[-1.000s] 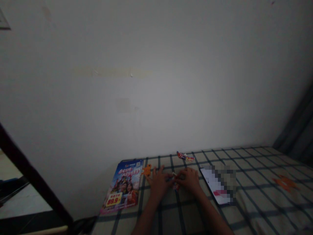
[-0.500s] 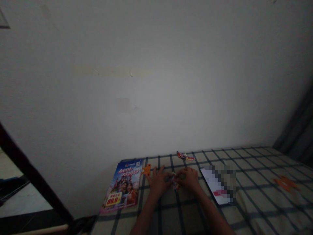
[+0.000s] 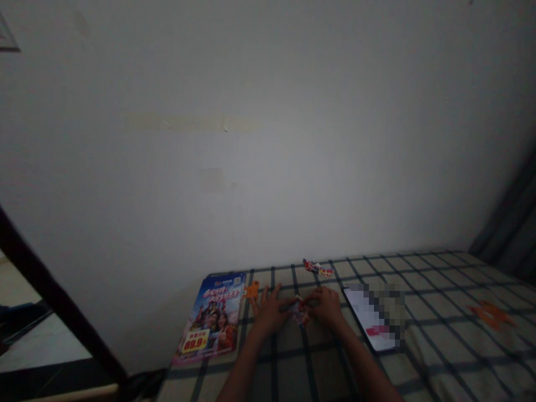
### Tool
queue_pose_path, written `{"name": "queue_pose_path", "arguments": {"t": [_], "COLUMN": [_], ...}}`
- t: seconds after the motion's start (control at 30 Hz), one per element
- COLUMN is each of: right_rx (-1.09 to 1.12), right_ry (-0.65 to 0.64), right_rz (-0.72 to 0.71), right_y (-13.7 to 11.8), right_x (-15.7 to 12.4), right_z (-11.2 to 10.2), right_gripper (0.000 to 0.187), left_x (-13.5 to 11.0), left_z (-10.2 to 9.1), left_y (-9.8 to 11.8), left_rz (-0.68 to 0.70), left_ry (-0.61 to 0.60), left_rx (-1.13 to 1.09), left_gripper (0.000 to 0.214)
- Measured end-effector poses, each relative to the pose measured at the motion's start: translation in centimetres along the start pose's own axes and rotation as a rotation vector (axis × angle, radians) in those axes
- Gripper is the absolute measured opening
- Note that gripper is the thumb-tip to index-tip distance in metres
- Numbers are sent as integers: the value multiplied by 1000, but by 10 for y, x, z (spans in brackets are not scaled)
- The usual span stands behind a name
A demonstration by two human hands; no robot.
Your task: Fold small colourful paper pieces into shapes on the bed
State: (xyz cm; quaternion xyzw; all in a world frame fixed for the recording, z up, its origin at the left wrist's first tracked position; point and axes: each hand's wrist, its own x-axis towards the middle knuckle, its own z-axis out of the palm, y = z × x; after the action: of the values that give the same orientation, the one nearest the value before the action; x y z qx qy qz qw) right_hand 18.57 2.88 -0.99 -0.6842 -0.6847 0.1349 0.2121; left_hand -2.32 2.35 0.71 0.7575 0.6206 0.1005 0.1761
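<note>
At lower centre of the frame, the left hand (image 3: 270, 310) and right hand (image 3: 327, 307) pinch a small printed paper (image 3: 300, 315) between them. Folding appears incomplete; above, a second paper piece (image 3: 317, 268) lies creased, untouched.

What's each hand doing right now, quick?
Left hand: fingers partly spread, digits at the crumpled paper; firm pinch can't be told.
Right hand: fingers curled, tips at the same paper's other side; grip can't be told.
</note>
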Motion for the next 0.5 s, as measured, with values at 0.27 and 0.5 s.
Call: {"name": "queue_pose_path", "arguments": {"t": [0.27,0.5], "right_rx": [9,27], "right_ry": [-4,7], "right_rz": [-35,-80], "right_y": [8,14], "right_x": [4,4], "right_z": [6,6], "right_gripper": [18,22], "left_x": [0,3], "left_z": [-6,-3], "left_y": [-1,-4], "left_rz": [15,19], "left_ry": [-97,-99], "left_rx": [35,45], "left_gripper": [46,47]}}
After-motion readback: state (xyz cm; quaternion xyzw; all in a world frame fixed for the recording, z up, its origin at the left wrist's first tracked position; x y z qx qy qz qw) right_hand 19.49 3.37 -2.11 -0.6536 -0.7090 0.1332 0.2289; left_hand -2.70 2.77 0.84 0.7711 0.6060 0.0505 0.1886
